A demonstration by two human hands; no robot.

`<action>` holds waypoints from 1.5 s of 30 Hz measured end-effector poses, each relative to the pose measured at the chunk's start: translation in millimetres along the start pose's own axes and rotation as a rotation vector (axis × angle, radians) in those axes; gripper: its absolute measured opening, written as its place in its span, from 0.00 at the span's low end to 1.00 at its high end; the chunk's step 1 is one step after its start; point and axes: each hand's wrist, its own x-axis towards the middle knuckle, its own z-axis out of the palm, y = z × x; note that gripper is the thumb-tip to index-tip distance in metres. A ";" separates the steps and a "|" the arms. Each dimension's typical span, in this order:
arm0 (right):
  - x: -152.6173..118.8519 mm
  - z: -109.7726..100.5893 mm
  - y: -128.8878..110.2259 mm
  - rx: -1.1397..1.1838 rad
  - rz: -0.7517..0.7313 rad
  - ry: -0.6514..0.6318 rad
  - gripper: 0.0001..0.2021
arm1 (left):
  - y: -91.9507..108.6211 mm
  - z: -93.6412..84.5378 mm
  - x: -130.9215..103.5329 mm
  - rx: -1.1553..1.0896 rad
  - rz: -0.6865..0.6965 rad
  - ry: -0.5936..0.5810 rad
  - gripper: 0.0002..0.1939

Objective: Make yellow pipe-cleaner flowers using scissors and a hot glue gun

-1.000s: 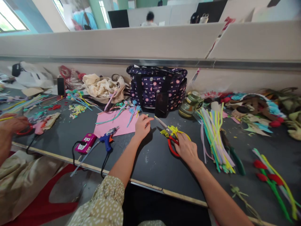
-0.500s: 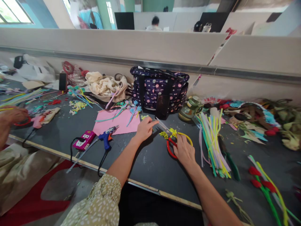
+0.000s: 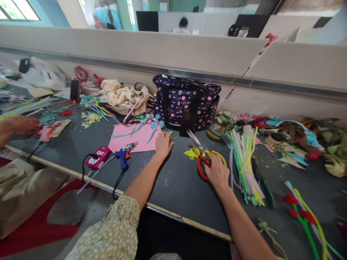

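1 pr scissors (image 3: 200, 147) in R grip (image 3: 219, 172); L grip (image 3: 163, 146) unclear, nr 1 pink sheet (image 3: 145, 145).

The scissors (image 3: 201, 147) combine smooth, bright metal blades with glossy plastic handles; the bundled pipe cleaners (image 3: 246, 168) present a fuzzy, matt pile. The craft sheet (image 3: 148, 145) appears to be smooth, matt paper, and the hot glue gun (image 3: 123, 159) has a smooth plastic body. The tabletop (image 3: 168, 198) is matt and scuffed; the tote bag (image 3: 175, 103) is printed cloth, and the smartphone (image 3: 188, 122) has a glossy, dark face.
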 end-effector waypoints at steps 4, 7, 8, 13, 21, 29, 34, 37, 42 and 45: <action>0.3 0.3 -1.0 0.009 -0.002 0.000 0.20 | -13.3 -4.4 3.9 -0.107 -0.166 0.130 0.15; 0.5 3.4 -0.2 0.017 -0.003 0.004 0.20 | -15.5 -6.1 4.0 -0.244 -0.290 0.098 0.12; 0.5 4.7 0.5 0.019 -0.003 0.008 0.20 | -15.0 -5.2 3.5 -0.292 -0.314 0.052 0.11; 0.9 8.0 4.5 0.041 0.000 0.002 0.20 | -17.7 8.4 2.6 -0.549 -0.330 -0.146 0.15; 3.3 3.7 5.2 0.099 0.015 -0.005 0.19 | -16.3 9.4 3.9 -0.681 -0.079 -0.066 0.23; 6.7 8.9 10.9 0.173 0.038 0.037 0.18 | 2.5 15.9 1.1 -0.122 0.109 -0.020 0.24; 7.5 6.0 14.0 0.249 0.020 0.068 0.20 | 1.0 0.9 -3.1 -0.161 0.003 0.251 0.18; 7.1 6.0 14.2 0.292 -0.033 0.034 0.19 | 5.6 -13.9 -14.7 -0.179 -0.030 0.300 0.16; 6.3 5.5 3.8 0.340 -0.099 -0.107 0.15 | 17.3 -35.2 -55.7 -0.157 -0.020 0.267 0.13; 2.3 1.0 -12.9 0.266 -0.147 -0.263 0.12 | 19.4 -44.1 -82.7 -0.158 0.022 0.232 0.12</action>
